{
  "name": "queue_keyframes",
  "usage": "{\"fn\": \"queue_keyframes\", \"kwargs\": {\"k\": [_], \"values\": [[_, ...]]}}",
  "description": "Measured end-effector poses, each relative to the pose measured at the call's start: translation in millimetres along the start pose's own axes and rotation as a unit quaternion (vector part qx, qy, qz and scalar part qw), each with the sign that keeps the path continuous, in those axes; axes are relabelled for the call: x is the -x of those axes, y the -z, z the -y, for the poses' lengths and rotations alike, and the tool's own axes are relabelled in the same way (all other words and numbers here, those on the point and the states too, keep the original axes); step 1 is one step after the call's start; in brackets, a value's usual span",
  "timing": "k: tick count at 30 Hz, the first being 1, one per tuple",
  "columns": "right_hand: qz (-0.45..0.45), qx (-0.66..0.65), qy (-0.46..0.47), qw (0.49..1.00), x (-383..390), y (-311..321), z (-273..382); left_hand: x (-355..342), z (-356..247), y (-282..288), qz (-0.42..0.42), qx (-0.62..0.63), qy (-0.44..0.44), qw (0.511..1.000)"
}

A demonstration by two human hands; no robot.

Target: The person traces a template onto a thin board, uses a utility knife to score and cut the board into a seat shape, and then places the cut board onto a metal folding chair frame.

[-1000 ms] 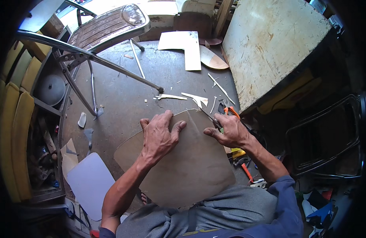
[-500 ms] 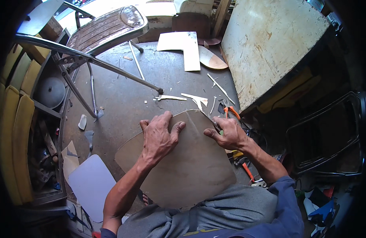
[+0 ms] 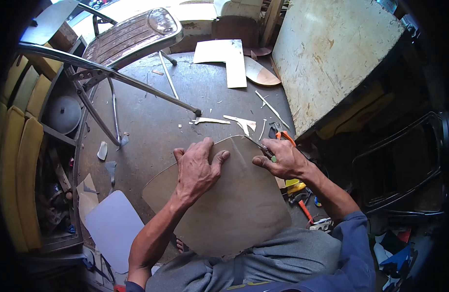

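Observation:
A brown, round-cornered panel (image 3: pixel 229 204), perhaps a seat board, rests across my lap with its far edge raised. My left hand (image 3: pixel 197 168) holds that far edge, thumb lying on the top face and fingers curled at the rim. In my right hand (image 3: pixel 285 160) is a cutting tool (image 3: pixel 266 149) with dark metal jaws and a bit of green at its grip; the jaws touch the panel's far right edge. Most of its handle is hidden by my fingers. Pale cut strips (image 3: pixel 243 122) lie just beyond the panel's far corner.
A metal folding chair (image 3: pixel 132 41) stands at the far left. Orange-handled pliers (image 3: pixel 283 135) and an orange-handled hammer (image 3: pixel 305 210) lie at the right. A worn white cabinet (image 3: pixel 336 58) blocks the far right. A pale panel (image 3: pixel 115 228) leans by my left arm.
My right hand and the cutting tool have shifted very slightly, with the jaws still at the panel's edge. The left hand keeps its hold on the panel.

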State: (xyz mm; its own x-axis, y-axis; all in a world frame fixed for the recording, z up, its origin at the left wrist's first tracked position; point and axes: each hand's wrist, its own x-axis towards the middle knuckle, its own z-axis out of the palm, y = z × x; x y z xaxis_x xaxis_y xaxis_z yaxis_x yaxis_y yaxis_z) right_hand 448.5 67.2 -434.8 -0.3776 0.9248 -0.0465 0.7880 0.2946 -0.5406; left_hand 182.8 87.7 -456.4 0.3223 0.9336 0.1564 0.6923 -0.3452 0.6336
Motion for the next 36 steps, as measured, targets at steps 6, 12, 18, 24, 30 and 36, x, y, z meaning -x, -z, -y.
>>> {"fn": "queue_keyframes", "kwargs": {"k": [6,12,18,24,30,36], "values": [[0.055,0.024,-0.022,0.998,-6.8,15.9,3.8,2.0,0.2,0.0,-0.002,0.003,0.001,1.000],[0.081,0.028,-0.026,0.996,-5.2,21.4,-4.6,0.8,-1.4,1.4,0.000,0.008,-0.004,1.000],[0.116,0.035,-0.020,0.992,-13.3,29.3,-8.5,2.8,-6.7,4.5,0.000,0.006,-0.004,1.000],[0.092,-0.011,-0.028,0.995,-16.3,36.5,-12.6,4.3,-6.7,4.4,-0.003,0.000,-0.008,1.000],[0.127,0.019,0.012,0.992,-20.1,38.8,-4.3,5.7,-7.3,6.8,-0.002,0.002,-0.008,1.000],[0.160,0.106,0.033,0.981,-27.5,53.7,6.2,4.7,-7.9,4.1,-0.009,-0.003,-0.008,1.000]]}}
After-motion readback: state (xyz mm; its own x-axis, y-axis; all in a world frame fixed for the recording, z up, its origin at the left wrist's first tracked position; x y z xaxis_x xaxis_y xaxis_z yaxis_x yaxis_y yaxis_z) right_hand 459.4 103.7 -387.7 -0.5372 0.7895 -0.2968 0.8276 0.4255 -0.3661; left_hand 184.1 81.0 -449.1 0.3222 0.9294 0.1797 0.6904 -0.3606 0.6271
